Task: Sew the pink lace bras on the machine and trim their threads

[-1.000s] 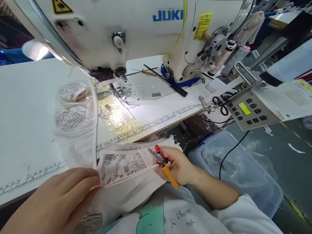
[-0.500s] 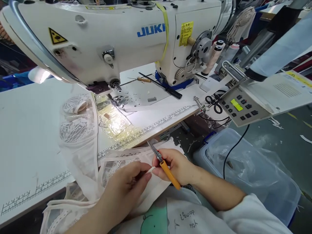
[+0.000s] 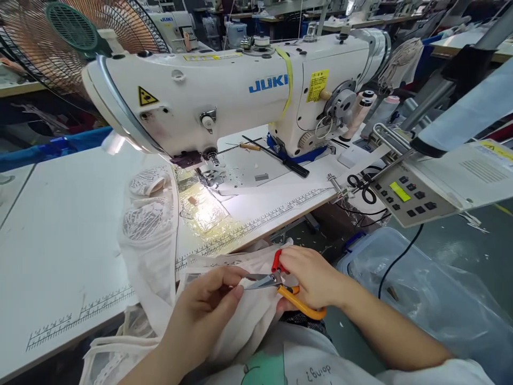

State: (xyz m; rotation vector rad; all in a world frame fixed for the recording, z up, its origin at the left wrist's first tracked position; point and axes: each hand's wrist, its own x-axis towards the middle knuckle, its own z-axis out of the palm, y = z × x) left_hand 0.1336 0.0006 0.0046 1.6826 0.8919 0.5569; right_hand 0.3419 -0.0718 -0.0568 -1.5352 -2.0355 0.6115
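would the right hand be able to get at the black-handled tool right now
Probably not: the right hand holds the scissors, though the way to the black-handled tool looks open.

Scissor blades (image 3: 261,282) shiny metal, handles (image 3: 301,306) smooth plastic; garment (image 3: 248,315) matt cloth.

Your white worktable (image 3: 60,230) carries printed ruler scales (image 3: 256,224) along its front edge. Note the concentrated patch of light (image 3: 208,211) on its surface. Beyond the table, at your upper left, locate the caged fan (image 3: 72,29) with its green motor housing. Wood-edged tables (image 3: 360,27) stand in the far background. To your right, the grey-green floor (image 3: 460,243) bears pale scraps (image 3: 475,220) and a yellow line (image 3: 503,209).
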